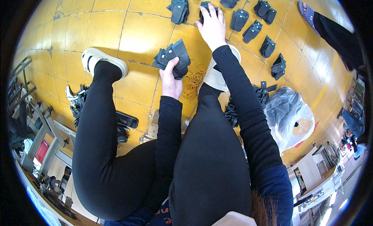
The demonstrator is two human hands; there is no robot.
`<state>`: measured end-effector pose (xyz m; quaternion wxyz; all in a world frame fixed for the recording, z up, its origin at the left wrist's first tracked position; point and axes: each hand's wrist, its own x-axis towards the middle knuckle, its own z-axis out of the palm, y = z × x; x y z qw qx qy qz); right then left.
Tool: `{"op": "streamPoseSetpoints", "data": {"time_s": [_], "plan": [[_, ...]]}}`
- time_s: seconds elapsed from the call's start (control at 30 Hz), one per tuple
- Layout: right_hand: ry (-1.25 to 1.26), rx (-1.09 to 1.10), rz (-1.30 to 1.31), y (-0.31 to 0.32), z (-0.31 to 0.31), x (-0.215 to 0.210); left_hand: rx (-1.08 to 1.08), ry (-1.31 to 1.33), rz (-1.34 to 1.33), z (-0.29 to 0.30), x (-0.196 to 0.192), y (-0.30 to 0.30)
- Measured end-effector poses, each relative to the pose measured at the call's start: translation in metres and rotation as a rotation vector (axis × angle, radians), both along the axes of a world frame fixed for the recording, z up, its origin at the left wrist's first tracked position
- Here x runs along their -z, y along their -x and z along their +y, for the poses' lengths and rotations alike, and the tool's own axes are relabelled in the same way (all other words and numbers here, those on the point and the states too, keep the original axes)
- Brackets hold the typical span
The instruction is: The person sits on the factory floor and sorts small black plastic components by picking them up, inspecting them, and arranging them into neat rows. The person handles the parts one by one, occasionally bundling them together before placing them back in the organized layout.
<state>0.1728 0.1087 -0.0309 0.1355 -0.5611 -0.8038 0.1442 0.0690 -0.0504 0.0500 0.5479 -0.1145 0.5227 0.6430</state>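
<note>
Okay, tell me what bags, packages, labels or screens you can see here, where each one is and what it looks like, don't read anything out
Clear plastic bag: on the yellow floor right of the right arm, crumpled, glossy, with something orange and red inside.
Phone: flat on the floor under the left knee, a dark rectangle, screen off.
Red panel: at the left rim among grey metal frames, small and upright; too blurred to tell whether it is a sign.
No other labels can be made out.

By my right leg lies 1 crinkly clear plastic bag [291, 117]; under my left leg, 1 flat black phone screen [127, 120].
</note>
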Motion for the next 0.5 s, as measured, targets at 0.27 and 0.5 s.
{"op": "streamPoseSetpoints", "data": {"time_s": [0.27, 0.5], "plan": [[-0.016, 0.024, -0.014, 0.003, -0.011, 0.001, 0.006, -0.002, -0.007, -0.001, 0.002, 0.000], [0.031, 0.045, -0.018, 0.002, -0.031, -0.003, 0.018, 0.031, -0.012, -0.001, 0.002, 0.001]]}}
